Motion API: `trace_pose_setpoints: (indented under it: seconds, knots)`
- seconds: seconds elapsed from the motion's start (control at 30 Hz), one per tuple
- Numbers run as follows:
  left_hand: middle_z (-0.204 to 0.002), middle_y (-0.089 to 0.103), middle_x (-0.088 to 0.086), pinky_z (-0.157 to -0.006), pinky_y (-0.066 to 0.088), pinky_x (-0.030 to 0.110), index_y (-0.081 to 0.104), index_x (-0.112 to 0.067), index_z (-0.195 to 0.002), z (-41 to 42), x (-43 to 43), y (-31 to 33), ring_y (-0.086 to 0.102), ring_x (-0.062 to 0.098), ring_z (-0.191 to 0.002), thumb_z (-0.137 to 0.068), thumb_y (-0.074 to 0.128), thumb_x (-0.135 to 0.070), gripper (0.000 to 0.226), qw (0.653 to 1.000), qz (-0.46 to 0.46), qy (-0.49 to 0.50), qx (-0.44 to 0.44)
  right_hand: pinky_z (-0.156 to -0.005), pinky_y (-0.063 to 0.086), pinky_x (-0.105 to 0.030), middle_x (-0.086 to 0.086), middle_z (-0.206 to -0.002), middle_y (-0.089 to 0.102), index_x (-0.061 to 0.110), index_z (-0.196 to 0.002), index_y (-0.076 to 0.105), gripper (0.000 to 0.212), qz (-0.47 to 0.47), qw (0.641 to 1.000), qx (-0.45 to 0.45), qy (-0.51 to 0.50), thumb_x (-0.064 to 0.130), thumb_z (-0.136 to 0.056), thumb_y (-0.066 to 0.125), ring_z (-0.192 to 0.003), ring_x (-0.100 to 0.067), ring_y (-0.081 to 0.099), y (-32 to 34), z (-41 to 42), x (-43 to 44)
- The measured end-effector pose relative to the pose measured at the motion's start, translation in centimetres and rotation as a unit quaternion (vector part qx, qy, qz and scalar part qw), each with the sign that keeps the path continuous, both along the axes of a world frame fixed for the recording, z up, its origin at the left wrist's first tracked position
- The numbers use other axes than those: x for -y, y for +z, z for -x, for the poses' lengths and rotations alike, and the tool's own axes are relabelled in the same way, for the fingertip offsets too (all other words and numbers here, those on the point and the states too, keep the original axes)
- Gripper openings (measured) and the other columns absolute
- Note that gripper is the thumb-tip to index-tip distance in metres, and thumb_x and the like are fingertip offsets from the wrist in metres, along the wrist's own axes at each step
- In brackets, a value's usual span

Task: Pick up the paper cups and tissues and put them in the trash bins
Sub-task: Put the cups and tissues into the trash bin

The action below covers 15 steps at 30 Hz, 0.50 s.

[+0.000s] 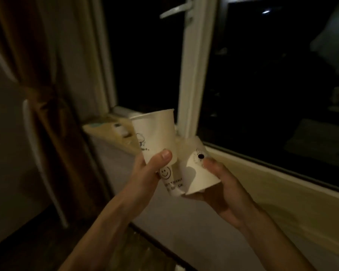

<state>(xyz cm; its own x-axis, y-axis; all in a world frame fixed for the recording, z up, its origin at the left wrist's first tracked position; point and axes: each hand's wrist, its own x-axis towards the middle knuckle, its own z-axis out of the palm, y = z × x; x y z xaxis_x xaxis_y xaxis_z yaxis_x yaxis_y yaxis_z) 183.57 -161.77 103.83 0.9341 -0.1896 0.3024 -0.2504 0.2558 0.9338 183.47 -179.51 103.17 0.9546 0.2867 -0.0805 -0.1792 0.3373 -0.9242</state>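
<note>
Already, at frame centre, paper cups (155, 132) are gripped by the left hand (147, 173) and the right hand (225, 190), but no trash bin is seen.

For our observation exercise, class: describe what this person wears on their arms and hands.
Nothing worn is visible: the left hand and right hand have no gloves, rings or watch, and both arms are bare with no sleeve in view.
</note>
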Motion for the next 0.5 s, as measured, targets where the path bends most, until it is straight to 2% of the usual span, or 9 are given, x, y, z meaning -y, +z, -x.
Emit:
trace_pose_setpoints:
  seconds: [0.07,0.13,0.2,0.3,0.4,0.5]
  knots:
    - [-0.112,0.068,0.009,-0.082,0.055,0.036,0.055,-0.011,-0.124,-0.4,3.5,0.8,0.065,0.030,-0.109,-0.068,0.078,-0.060,0.078,0.999,0.004,-0.036,-0.008,-0.091,0.049,-0.063,-0.012,-0.115,0.071,0.021,-0.122,0.061,0.076,-0.028,0.998,-0.016,-0.045,0.045,-0.052,0.077,-0.103,-0.034,0.068,0.3,1.6,3.5]
    - [-0.112,0.069,0.008,-0.081,0.055,0.033,0.053,-0.009,-0.126,-0.5,7.5,1.3,0.066,0.028,-0.108,-0.061,0.080,-0.065,0.090,0.997,-0.005,-0.079,-0.016,-0.088,0.050,-0.064,-0.016,-0.116,0.069,0.017,-0.126,0.059,0.077,-0.065,0.994,-0.027,-0.088,0.040,-0.054,0.076,-0.104,-0.037,0.067,0.3,3.5,7.0]
    - [-0.112,0.071,0.007,-0.080,0.055,0.030,0.055,-0.011,-0.126,-0.3,11.9,1.7,0.067,0.025,-0.108,-0.057,0.082,-0.066,0.093,0.991,-0.010,-0.131,-0.024,-0.088,0.051,-0.063,-0.019,-0.121,0.066,0.014,-0.130,0.057,0.080,-0.095,0.986,-0.032,-0.137,0.040,-0.057,0.076,-0.108,-0.040,0.065,0.3,5.5,10.9]
    - [-0.114,0.072,0.003,-0.080,0.055,0.026,0.066,-0.023,-0.121,0.6,19.7,2.2,0.067,0.019,-0.109,-0.056,0.085,-0.061,0.078,0.976,-0.012,-0.215,-0.032,-0.093,0.049,-0.062,-0.022,-0.125,0.063,0.012,-0.127,0.061,0.084,-0.136,0.968,-0.019,-0.211,0.042,-0.052,0.086,-0.113,-0.042,0.061,0.4,9.0,17.8]
    - [-0.116,0.072,0.002,-0.081,0.055,0.026,0.057,-0.019,-0.128,2.3,27.9,2.2,0.067,0.018,-0.110,-0.040,0.090,-0.064,0.104,0.962,-0.028,-0.265,-0.058,-0.098,0.045,-0.063,-0.021,-0.127,0.063,0.017,-0.116,0.071,0.073,-0.146,0.955,0.012,-0.257,0.045,-0.051,0.089,-0.116,-0.041,0.060,0.2,13.2,24.8]
    - [-0.117,0.071,0.004,-0.085,0.052,0.030,0.054,-0.014,-0.129,5.1,36.1,1.6,0.066,0.019,-0.111,-0.033,0.090,-0.063,0.114,0.943,-0.054,-0.322,-0.072,-0.102,0.039,-0.066,-0.021,-0.129,0.061,0.016,-0.122,0.068,0.078,-0.139,0.941,0.020,-0.309,0.045,-0.052,0.088,-0.119,-0.042,0.058,-0.7,17.5,31.6]
